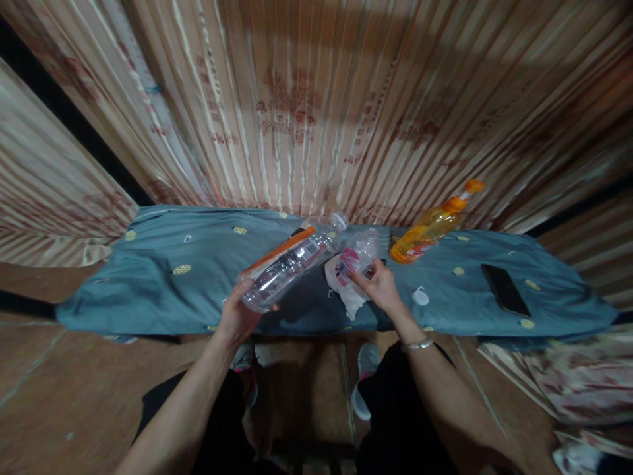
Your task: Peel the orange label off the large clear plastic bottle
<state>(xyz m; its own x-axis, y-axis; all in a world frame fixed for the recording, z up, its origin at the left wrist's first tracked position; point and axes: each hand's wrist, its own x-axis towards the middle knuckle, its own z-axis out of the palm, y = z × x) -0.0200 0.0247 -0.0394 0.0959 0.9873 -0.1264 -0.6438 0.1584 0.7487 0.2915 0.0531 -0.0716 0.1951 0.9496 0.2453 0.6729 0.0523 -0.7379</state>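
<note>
My left hand point(243, 310) is wrapped round the base of a clear plastic bottle point(287, 269) with an orange band and a white cap, tilted up to the right. In my right hand point(378, 284) is a second, smaller clear bottle point(360, 251) with a pink label. White tissue-like material point(350, 300) hangs below that bottle. Both bottles are over the middle of the blue cloth point(208, 244), their tops close together. Right of them is an orange-capped bottle point(425, 234) holding yellow-orange liquid. A small white round piece point(420, 296) lies near my right wrist.
A black phone point(505, 290) lies at the right of the cloth. Patterned curtains point(297, 119) hang behind it, and dark bars point(74, 112) stand at the sides. My shoes point(366, 379) are on the floor below the front edge.
</note>
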